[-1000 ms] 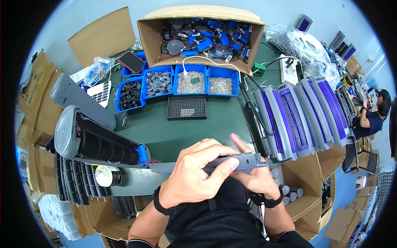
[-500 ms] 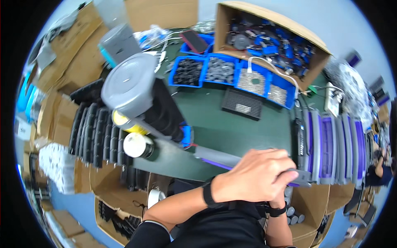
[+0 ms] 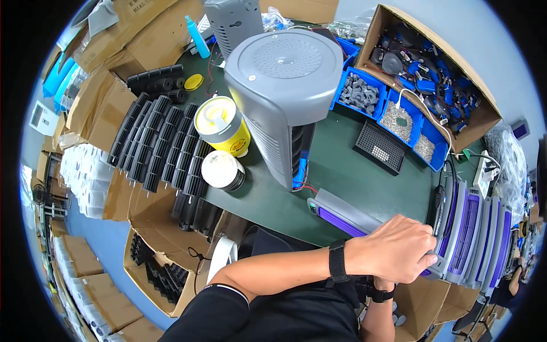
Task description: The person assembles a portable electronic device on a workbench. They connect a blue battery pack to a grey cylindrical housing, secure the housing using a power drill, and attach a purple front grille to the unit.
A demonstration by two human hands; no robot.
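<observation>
My left hand (image 3: 393, 249) reaches across from the left, its fingers curled over the outer part of a long grey-and-purple panel (image 3: 345, 219). Below it only the strapped wrist of my right hand (image 3: 383, 285) shows; the left hand hides its fingers. Thin red wires run from the panel's inner end to the foot of a grey tower-shaped housing (image 3: 268, 114). That housing stands on the table, with a blue part (image 3: 301, 172) low in its open right side. Beside it are a yellow tub (image 3: 225, 128) and a white-topped round container (image 3: 222, 170).
Ribbed black rollers (image 3: 154, 142) lie in a row at left. Blue bins (image 3: 360, 94) of small parts and a black perforated tray (image 3: 380, 148) sit at the back. Behind is a cardboard box (image 3: 439, 43) of motors. More grey-purple panels (image 3: 464, 233) stand at right.
The view has shifted, so most things sit farther right. The grey housing looks more upright and overlaps the blue bins; less of its dark inside shows. My left hand stays on the panel.
</observation>
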